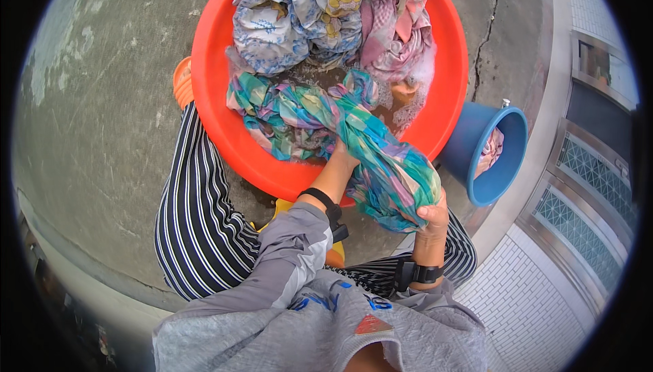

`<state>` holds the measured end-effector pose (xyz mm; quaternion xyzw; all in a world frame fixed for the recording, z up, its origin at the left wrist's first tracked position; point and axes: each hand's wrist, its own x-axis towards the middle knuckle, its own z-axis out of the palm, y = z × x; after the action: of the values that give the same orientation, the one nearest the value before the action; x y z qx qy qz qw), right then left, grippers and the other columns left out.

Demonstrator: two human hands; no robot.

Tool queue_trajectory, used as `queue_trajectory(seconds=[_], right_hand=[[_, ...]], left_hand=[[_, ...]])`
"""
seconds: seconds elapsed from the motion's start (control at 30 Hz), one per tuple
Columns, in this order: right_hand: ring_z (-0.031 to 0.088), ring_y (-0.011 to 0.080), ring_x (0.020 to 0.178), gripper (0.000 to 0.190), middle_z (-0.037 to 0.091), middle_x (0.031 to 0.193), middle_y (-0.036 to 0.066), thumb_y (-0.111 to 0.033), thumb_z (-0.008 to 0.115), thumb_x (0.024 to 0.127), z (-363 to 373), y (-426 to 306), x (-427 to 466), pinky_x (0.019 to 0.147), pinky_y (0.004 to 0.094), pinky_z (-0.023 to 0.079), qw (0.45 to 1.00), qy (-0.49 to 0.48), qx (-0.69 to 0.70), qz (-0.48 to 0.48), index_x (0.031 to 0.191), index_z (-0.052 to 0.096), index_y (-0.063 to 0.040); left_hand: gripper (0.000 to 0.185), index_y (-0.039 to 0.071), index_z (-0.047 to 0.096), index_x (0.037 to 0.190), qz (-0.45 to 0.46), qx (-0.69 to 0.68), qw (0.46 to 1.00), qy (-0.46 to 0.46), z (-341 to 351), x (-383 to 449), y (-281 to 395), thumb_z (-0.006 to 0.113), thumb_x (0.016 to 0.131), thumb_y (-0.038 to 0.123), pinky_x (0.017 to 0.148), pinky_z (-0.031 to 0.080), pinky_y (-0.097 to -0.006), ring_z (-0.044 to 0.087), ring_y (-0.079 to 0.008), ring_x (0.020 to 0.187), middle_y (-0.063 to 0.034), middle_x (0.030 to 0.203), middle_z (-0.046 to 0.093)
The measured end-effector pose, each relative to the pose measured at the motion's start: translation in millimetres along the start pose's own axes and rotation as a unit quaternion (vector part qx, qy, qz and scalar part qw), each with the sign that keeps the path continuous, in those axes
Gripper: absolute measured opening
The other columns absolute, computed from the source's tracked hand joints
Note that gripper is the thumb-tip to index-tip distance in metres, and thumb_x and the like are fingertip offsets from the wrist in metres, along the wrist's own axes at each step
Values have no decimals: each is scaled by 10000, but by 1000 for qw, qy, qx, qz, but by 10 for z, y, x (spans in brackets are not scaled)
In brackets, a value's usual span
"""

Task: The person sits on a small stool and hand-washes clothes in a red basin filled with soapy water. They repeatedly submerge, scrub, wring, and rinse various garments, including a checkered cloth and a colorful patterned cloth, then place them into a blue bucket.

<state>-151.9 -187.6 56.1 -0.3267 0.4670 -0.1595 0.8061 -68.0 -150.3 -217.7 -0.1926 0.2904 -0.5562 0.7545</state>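
Observation:
A long, wet cloth (382, 152) in teal, green, pink and purple patches is bunched and stretched from the basin towards my right side. My right hand (434, 213) grips its near end outside the rim, thumb on top. At the cloth's narrowed middle, my left hand (346, 155) holds it from below, with most fingers hidden by the fabric. The rest of the cloth lies in cloudy, soapy water inside a large red plastic basin (451, 66). Piled at the basin's far side are a blue-and-white floral fabric (270, 40) and pink checked fabric (393, 48).
A blue bucket (461, 140) is tipped towards me at the basin's right, with a pinkish cloth (491, 152) inside. An orange plastic item (182, 84) sits left of the basin. Cracked concrete (112, 107) surrounds it; a white-tiled wall (525, 280) stands at right.

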Motion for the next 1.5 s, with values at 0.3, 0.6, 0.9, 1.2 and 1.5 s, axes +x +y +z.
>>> queue_trajectory(seconds=[0.3,0.6,0.9,1.2,1.5], right_hand=[[622,141,674,675,669,927,109,-187,786,718,-248,63,268,575,233,490,997,56,-46,22,1271,511,87],[653,143,681,408,676,1041,80,-173,638,937,-335,568,1039,556,254,547,994,72,-80,-9,1299,537,-16],[625,161,632,272,665,856,65,-281,572,985,-1087,741,1788,522,288,534,959,253,-116,56,1091,617,-35],[682,270,821,561,691,928,166,-177,752,734,-1422,1243,2311,713,383,524,874,92,-464,107,1232,551,-15],[561,295,1073,309,524,1191,162,-98,683,735,-845,1128,1983,912,349,460,860,-19,-506,-67,1024,655,6]], left_hand=[[407,121,604,1173,315,165,903,241,619,22,856,526,958,457,981,449,-401,582,-237,1056,-34,1148,635],[715,101,480,1379,298,149,813,476,978,-25,191,501,910,640,1101,348,-461,467,-283,1284,-104,1389,515],[361,54,557,1191,148,311,864,367,510,133,306,706,862,50,987,453,-558,609,-310,1096,-100,1194,627],[525,41,469,1304,146,480,671,546,-45,22,462,722,845,78,830,515,-542,602,-317,1081,-148,1276,556],[316,76,615,1121,40,248,876,412,-67,85,577,700,886,271,765,553,-508,657,-296,943,-114,1064,667]])
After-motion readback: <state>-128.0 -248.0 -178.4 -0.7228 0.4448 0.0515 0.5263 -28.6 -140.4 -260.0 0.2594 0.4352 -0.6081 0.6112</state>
